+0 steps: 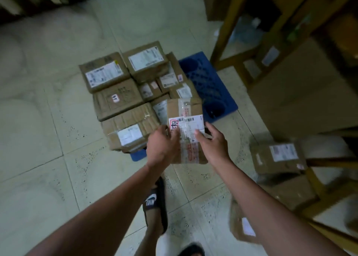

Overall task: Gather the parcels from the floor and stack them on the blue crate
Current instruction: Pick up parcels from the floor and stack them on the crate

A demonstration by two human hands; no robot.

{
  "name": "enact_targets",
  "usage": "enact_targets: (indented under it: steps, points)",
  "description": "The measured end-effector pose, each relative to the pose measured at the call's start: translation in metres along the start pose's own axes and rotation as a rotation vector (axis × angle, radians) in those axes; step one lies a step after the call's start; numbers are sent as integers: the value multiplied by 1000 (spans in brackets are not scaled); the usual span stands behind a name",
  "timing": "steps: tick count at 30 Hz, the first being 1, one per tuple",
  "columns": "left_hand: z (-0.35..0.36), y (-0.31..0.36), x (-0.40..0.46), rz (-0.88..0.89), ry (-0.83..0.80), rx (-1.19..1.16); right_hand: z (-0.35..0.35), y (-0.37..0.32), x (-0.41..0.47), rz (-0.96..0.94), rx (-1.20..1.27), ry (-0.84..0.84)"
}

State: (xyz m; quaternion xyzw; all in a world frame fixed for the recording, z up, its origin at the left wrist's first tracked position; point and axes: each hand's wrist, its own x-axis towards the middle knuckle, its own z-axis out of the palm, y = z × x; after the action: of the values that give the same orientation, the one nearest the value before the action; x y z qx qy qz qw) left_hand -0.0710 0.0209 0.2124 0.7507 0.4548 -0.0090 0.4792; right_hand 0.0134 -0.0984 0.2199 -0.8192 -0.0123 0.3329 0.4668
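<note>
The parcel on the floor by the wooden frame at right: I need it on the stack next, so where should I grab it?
Take the parcel on the floor by its two short ends, one hand each, reaching down from above. It lies flat, label up, its top face bare. A wooden rail crowds its right end, so probably slide it left first.

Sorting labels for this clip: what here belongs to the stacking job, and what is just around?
Job: held parcel, both hands, stacked parcels, blue crate, floor parcel.
Around: wooden shelving, black slide sandal.
</note>
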Motion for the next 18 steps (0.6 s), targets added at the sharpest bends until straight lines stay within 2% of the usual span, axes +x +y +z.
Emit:
enact_targets:
  steps: [9,18]
  points:
    - [-49,23,106,-91,25,-15,35,-92,102,-72,-165,-141]
    - [-57,12,163,-245,-21,-8,74,-101,180,-83,-307,-260]
